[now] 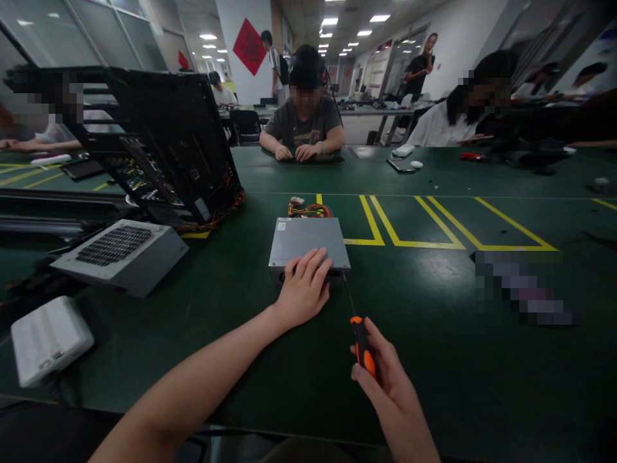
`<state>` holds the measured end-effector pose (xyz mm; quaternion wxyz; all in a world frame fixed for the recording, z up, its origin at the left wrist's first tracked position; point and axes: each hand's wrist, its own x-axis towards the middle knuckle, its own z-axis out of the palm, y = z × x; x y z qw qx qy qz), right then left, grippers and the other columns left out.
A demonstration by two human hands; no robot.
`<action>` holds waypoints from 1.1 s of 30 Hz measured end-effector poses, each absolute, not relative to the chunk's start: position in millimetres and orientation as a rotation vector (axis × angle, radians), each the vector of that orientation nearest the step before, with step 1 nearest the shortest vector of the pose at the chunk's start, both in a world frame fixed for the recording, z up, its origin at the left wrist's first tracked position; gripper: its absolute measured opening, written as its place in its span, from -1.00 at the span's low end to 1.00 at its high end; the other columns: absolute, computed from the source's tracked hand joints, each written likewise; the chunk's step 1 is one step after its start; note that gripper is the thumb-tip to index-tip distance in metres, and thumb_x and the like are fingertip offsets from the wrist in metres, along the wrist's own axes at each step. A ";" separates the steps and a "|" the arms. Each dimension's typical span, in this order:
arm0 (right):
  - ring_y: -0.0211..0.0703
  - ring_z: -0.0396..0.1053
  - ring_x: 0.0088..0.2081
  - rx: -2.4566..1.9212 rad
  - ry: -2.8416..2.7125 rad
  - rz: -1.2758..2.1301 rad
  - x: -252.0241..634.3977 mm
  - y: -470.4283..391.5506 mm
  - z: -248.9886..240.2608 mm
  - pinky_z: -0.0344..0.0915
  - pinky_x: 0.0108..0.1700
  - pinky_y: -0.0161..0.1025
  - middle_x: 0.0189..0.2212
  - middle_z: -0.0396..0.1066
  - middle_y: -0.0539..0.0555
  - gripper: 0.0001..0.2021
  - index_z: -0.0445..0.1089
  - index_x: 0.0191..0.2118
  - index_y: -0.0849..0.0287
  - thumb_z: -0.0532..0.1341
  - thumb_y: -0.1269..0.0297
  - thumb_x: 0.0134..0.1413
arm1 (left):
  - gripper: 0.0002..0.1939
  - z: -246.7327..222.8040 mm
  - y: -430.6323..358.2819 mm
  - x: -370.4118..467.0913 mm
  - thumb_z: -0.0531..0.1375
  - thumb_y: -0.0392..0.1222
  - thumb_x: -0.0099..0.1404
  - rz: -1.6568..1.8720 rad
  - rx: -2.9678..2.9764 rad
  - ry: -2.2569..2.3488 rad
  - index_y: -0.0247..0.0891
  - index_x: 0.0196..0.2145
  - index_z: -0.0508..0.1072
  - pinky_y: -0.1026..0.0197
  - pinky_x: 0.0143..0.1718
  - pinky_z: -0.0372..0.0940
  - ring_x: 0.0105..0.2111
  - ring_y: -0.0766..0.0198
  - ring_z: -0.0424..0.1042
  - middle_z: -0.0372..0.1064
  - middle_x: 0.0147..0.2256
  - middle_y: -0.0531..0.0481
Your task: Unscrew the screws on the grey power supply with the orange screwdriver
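The person's left hand lies over the top and near edge of a grey computer power supply, fingers spread and not closed around it. The right hand grasps the orange-and-black handle of a screwdriver, whose tip meets the near face of the unit close to its right corner. The power supply sits on the green tabletop, in front of the person, with a bundle of multicoloured cables behind it. Yellow tape outlines run to the right. On the left are a second power supply with a mesh grille, a white box nearer the person, and a black computer case beyond. Across the table, another person has both hands near a dark object.
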<state>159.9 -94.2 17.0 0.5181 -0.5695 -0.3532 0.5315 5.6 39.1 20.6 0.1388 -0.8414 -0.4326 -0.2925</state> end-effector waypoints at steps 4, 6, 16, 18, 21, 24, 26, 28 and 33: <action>-0.23 0.34 -0.32 -1.548 -1.167 0.857 160.0 -99.3 23.0 0.30 -0.30 -0.25 -0.15 0.32 0.08 -0.51 0.12 0.15 -0.01 0.12 0.20 0.07 | -0.57 21.0 39.0 5.3 0.05 -0.19 0.24 -0.849 -2.435 -1.253 -0.32 0.07 0.20 0.04 0.05 -0.04 0.16 0.10 0.05 0.13 0.14 -0.17; -0.28 0.31 -0.41 -1.573 -1.298 0.665 160.9 -98.4 24.9 0.28 -0.37 -0.26 -0.13 0.31 0.10 -0.62 0.18 0.10 0.01 0.00 0.22 0.16 | -0.57 21.6 38.9 5.1 0.05 -0.18 0.24 -0.849 -2.437 -1.255 -0.33 0.06 0.20 0.03 0.05 -0.04 0.16 0.10 0.05 0.13 0.14 -0.17; -0.12 0.35 -0.16 -1.474 -1.716 0.103 173.1 -84.5 39.0 0.36 -0.31 -0.25 -0.16 0.25 0.17 -0.86 0.26 -0.20 0.11 0.05 0.27 0.12 | -0.55 22.3 39.7 6.9 0.07 -0.18 0.22 -0.857 -2.425 -1.248 -0.32 0.06 0.20 0.01 0.05 -0.03 0.15 0.08 0.08 0.15 0.12 -0.19; -0.17 0.38 -0.20 -1.453 -1.787 0.000 173.1 -85.5 43.2 0.35 -0.38 -0.31 -0.16 0.29 0.17 -0.79 0.25 -0.10 0.12 0.02 0.28 0.16 | -0.55 21.7 40.0 7.4 0.08 -0.18 0.22 -0.863 -2.427 -1.252 -0.31 0.06 0.20 0.00 0.05 -0.03 0.15 0.08 0.07 0.15 0.12 -0.19; -0.22 0.41 -0.25 -1.482 -1.832 -0.186 175.9 -86.6 45.9 0.32 -0.42 -0.37 -0.14 0.35 0.14 -0.71 0.22 0.01 0.12 0.03 0.29 0.18 | -0.55 21.2 40.5 7.5 0.08 -0.18 0.22 -0.870 -2.434 -1.255 -0.32 0.07 0.20 -0.01 0.05 -0.03 0.15 0.07 0.07 0.15 0.13 -0.20; -0.26 0.43 -0.35 -1.537 -1.834 -0.295 179.2 -86.3 44.3 0.29 -0.46 -0.39 -0.19 0.40 0.10 -0.70 0.23 0.02 0.14 0.05 0.26 0.17 | -0.55 21.2 40.9 7.0 0.08 -0.17 0.23 -0.868 -2.438 -1.251 -0.33 0.07 0.19 0.00 0.05 -0.02 0.15 0.08 0.07 0.14 0.13 -0.20; -0.28 0.42 -0.43 -1.566 -1.831 -0.302 178.7 -85.8 42.6 0.27 -0.51 -0.40 -0.28 0.43 0.08 -0.70 0.24 0.01 0.16 0.03 0.22 0.19 | -0.55 21.6 40.9 6.5 0.07 -0.17 0.23 -0.862 -2.439 -1.247 -0.33 0.07 0.20 0.01 0.05 -0.02 0.15 0.09 0.06 0.14 0.13 -0.19; -0.26 0.42 -0.42 -1.573 -1.839 -0.276 175.2 -86.0 41.4 0.29 -0.52 -0.40 -0.29 0.41 0.11 -0.69 0.25 -0.02 0.19 0.01 0.18 0.19 | -0.55 21.9 40.7 6.0 0.07 -0.17 0.23 -0.850 -2.441 -1.244 -0.33 0.07 0.20 0.01 0.05 -0.02 0.15 0.09 0.06 0.14 0.13 -0.19; -0.13 0.40 -0.15 -1.514 -1.872 -0.273 162.5 -91.2 39.8 0.40 -0.29 -0.29 -0.05 0.27 0.28 -0.70 0.22 -0.01 0.23 -0.02 0.31 0.17 | -0.55 21.3 39.8 5.3 0.07 -0.18 0.23 -0.852 -2.438 -1.240 -0.33 0.07 0.20 0.02 0.06 -0.03 0.16 0.09 0.05 0.13 0.14 -0.18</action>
